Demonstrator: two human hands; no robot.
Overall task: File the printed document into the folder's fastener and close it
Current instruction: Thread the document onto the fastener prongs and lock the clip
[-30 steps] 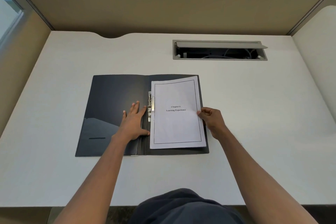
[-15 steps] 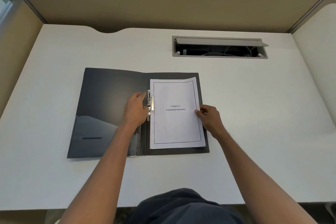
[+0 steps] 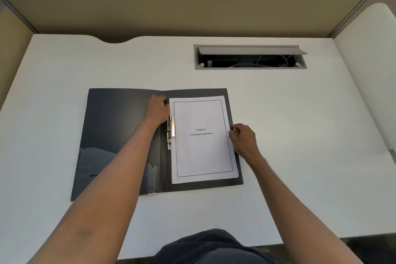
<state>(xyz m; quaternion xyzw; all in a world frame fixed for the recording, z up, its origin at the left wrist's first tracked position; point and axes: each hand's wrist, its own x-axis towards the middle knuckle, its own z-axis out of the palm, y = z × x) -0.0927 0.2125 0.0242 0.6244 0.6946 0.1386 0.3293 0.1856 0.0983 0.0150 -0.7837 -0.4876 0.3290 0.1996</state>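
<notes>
A dark folder (image 3: 120, 126) lies open and flat on the white desk (image 3: 64, 70). The printed document (image 3: 202, 150), titled "Chapter 6 Learning Experience", rests on the folder's right half. Its left edge sits under the metal fastener (image 3: 170, 133) at the spine. My left hand (image 3: 157, 110) is curled over the upper end of the fastener, its fingertips hidden against the spine. My right hand (image 3: 243, 138) pinches the document's right edge at mid-height.
An open cable tray (image 3: 249, 57) with wires inside is recessed in the desk at the back right. Beige partition walls (image 3: 192, 6) close the desk in at the back and both sides. A pocket (image 3: 120, 169) shows on the folder's inside left cover.
My left hand has moved from lying flat on the left cover up to the top of the fastener. My right hand has stayed on the document's right edge, and the pages now lie straighter.
</notes>
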